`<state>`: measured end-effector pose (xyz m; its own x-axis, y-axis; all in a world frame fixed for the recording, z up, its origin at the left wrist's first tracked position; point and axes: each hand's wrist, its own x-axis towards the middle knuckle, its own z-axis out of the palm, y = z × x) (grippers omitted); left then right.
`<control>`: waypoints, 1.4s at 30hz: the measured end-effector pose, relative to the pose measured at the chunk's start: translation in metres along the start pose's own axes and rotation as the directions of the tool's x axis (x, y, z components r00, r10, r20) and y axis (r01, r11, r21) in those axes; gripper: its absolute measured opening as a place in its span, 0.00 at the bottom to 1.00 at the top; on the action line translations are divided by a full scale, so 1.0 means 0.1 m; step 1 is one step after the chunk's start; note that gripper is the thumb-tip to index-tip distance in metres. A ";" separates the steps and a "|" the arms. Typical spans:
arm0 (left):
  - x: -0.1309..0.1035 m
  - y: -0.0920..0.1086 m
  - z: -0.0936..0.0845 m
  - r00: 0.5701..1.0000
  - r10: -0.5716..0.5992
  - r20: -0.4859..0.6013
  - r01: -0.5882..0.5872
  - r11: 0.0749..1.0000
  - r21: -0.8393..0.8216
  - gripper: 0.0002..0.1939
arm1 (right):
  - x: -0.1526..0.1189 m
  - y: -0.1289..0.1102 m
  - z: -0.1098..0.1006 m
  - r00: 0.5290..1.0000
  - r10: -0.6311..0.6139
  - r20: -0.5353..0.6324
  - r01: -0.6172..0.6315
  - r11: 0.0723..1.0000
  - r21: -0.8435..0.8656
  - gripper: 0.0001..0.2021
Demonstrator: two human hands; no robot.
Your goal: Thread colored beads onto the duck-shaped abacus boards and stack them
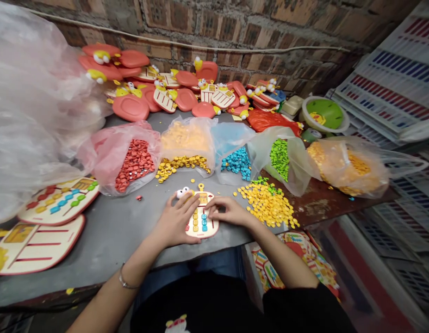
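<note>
A cream toy board with a red rim, googly eyes and slotted rows lies in front of me on the grey tabletop. Yellow and blue beads sit in its rows, with a red one at the lower left. My left hand holds the board's left side, fingers across its face and thumb along the bottom edge. At the upper right slots, my right hand is closed in a pinch; whatever is between the fingertips is hidden. Loose yellow beads are heaped just right of the board.
Behind the board stand open plastic bags of red beads, gold beads, blue beads and green beads. A tied bag of orange beads lies right. Filled and unfilled boards lie left; red toys pile along the wall.
</note>
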<state>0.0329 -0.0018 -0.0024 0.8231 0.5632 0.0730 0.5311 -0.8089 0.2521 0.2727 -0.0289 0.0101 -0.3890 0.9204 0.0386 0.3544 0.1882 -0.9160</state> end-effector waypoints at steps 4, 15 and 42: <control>-0.01 0.00 -0.01 1.000 0.014 0.010 -0.014 1.000 -0.005 0.55 | 0.20 0.20 -0.36 0.888 -0.016 -0.459 -0.094 0.972 -0.216 0.07; -0.02 0.03 -0.07 1.000 0.024 0.006 -0.024 1.000 -0.009 0.53 | 0.64 0.49 -0.55 0.947 -0.003 -0.320 -0.256 0.594 -0.763 0.07; -0.02 0.06 -0.11 0.997 0.019 0.078 -0.017 1.000 -0.020 0.54 | 0.37 0.17 -0.49 0.920 -0.114 -0.374 -0.074 0.888 -0.453 0.09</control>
<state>0.0322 -0.0057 0.0093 0.8461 0.5331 0.0023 0.5128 -0.8151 0.2696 0.3062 0.0253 0.0154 -0.0808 0.9537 0.2896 0.7291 0.2547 -0.6353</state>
